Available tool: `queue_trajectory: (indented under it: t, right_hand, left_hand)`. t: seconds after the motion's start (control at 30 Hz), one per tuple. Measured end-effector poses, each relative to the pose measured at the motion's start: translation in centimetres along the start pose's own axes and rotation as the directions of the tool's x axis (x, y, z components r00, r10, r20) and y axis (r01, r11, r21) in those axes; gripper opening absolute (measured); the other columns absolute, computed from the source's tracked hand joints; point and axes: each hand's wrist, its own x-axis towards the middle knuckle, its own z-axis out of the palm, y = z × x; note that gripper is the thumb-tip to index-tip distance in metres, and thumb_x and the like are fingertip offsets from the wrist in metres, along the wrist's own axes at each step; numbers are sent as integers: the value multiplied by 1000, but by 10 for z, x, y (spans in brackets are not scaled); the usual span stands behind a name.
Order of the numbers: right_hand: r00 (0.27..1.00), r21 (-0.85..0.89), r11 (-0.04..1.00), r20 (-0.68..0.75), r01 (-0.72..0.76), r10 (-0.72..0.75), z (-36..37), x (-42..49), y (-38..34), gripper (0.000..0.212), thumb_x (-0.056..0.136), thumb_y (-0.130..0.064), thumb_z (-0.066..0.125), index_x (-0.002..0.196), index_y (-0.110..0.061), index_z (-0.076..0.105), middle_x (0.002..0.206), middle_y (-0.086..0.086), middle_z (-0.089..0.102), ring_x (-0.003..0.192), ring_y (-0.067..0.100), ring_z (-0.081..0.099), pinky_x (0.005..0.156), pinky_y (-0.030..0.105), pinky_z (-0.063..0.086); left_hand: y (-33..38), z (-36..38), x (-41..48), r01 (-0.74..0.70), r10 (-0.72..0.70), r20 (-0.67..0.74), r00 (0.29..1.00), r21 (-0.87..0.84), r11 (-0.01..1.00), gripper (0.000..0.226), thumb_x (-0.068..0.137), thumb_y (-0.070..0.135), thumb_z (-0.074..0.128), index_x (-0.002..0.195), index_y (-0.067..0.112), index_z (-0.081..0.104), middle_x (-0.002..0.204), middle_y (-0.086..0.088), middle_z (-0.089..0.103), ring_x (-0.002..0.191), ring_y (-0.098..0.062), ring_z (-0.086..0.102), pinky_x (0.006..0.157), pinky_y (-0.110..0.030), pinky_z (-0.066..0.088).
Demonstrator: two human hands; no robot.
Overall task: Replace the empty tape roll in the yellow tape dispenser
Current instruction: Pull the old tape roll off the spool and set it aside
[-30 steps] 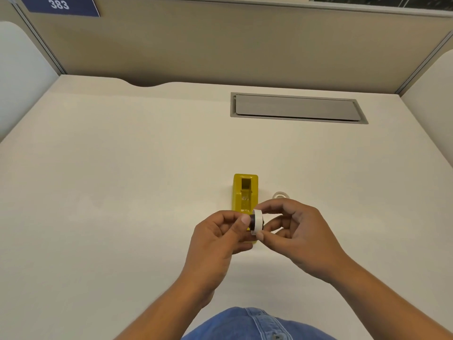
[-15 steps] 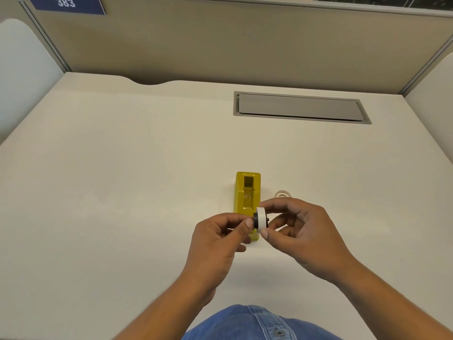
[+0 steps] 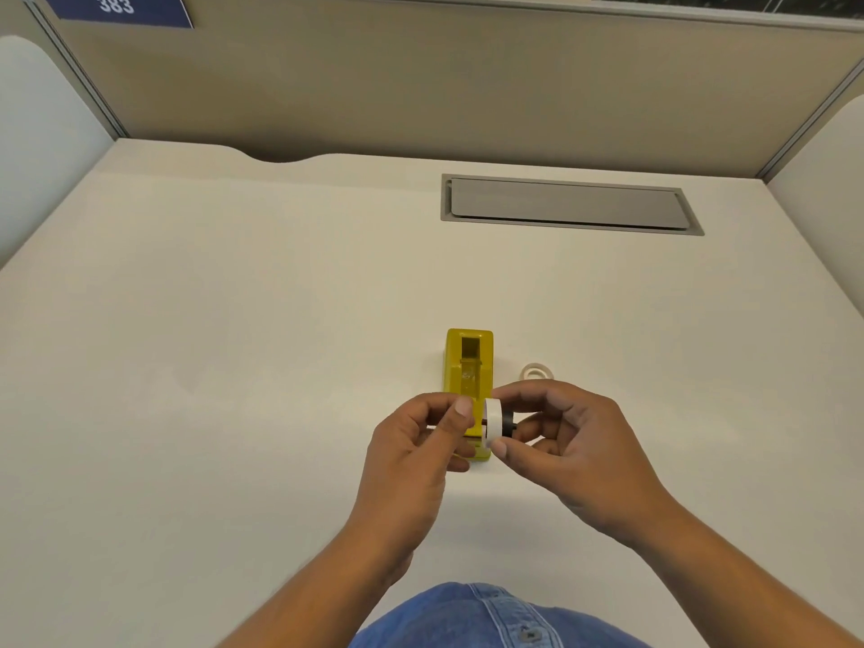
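Note:
The yellow tape dispenser stands on the desk, its roll well open and bare. Its near end is hidden behind my hands. Just above that end, my right hand pinches a white tape roll on edge between thumb and forefinger. A black spindle sticks out of the roll's right side. My left hand is curled beside the roll's left face, thumb tip close to it; whether it touches the roll is unclear. A small pale ring, another tape roll, lies flat on the desk right of the dispenser.
A grey cable hatch is set into the cream desk at the back. Beige partition walls close off the back and sides. A blue denim shirt shows at the bottom edge.
The black spindle now sticks out further on the roll's right side. My left thumb has eased off the roll's left face. Both hands stay over the dispenser's near end.

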Motion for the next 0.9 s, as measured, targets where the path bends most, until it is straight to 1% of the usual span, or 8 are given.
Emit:
queue_trajectory:
  t: [0.1, 0.17, 0.37, 0.47, 0.57, 0.67, 0.77, 0.9]
  right_hand:
    - [1000, 23, 1000, -12, 10, -10, 1, 1, -2, 35, 68, -33, 84, 101, -30, 74, 93, -9, 74, 71, 17, 70, 61, 23, 58]
    - [1000, 53, 999, -15, 10, -10, 0, 2, -3, 39, 63, -39, 83, 100, -30, 75, 91, -9, 75, 71, 17, 71, 62, 22, 58]
    - [1000, 183, 983, 24, -16, 12, -2, 2, -1, 40, 60, -22, 84, 99, -28, 78, 89, -2, 78, 70, 14, 73, 66, 21, 57]
    - [999, 230, 973, 30, -22, 15, -3, 3, -2, 36, 63, -19, 83, 98, -27, 79, 89, 1, 79, 72, 18, 74, 67, 21, 57]
    - [999, 289, 957, 23, -31, 26, -4, 3, -2, 33, 66, -16, 81, 98, -25, 79, 92, 1, 78, 73, 18, 74, 65, 20, 56]
    - [999, 290, 956, 11, -33, 32, -4, 2, -4, 31, 67, -19, 80, 98, -25, 78, 95, 0, 78, 75, 18, 74, 64, 21, 55]
    - [999, 262, 964, 0, -31, 32, -4, 3, -4, 29, 69, -18, 80, 97, -24, 77, 95, 1, 77, 75, 18, 73, 65, 22, 55]
    - [1000, 205, 979, 2, -16, 16, -3, 3, -4, 26, 71, -18, 80, 96, -23, 77, 94, 1, 77, 73, 18, 71, 64, 23, 56]
  left_hand:
    - [3, 1, -1, 19, -17, 86, 996, -23, 1000, 49, 71, 58, 65, 109, 28, 70, 95, 4, 78, 87, -16, 73, 78, -32, 60]
    - [4, 1, -1, 14, -14, 105, 994, 4, 1000, 52, 67, 56, 71, 112, 29, 69, 96, 4, 78, 88, -16, 74, 80, -35, 59]
    - [6, 1, 1, 14, -5, 124, 992, -69, 998, 42, 68, 43, 76, 109, 35, 72, 98, 4, 73, 88, -18, 74, 70, -23, 58]
    - [7, 1, 1, -1, 9, 141, 990, -58, 998, 42, 67, 48, 74, 107, 37, 73, 100, 9, 74, 90, -16, 74, 73, -25, 59]
    - [9, 1, 2, -13, 24, 156, 987, -70, 997, 45, 67, 46, 75, 109, 31, 72, 105, 2, 75, 91, -19, 73, 75, -30, 60]
    - [11, -1, 4, -16, 28, 159, 987, -75, 997, 47, 68, 43, 76, 112, 26, 70, 107, -3, 73, 92, -23, 74, 77, -32, 60]
    - [11, -1, 6, -28, 34, 163, 986, -41, 999, 48, 69, 42, 76, 113, 25, 68, 107, 0, 74, 91, -22, 74, 80, -36, 60]
    - [8, 1, 7, -52, 54, 168, 984, -16, 999, 44, 71, 42, 75, 110, 24, 66, 101, 7, 75, 88, -20, 75, 75, -30, 61]
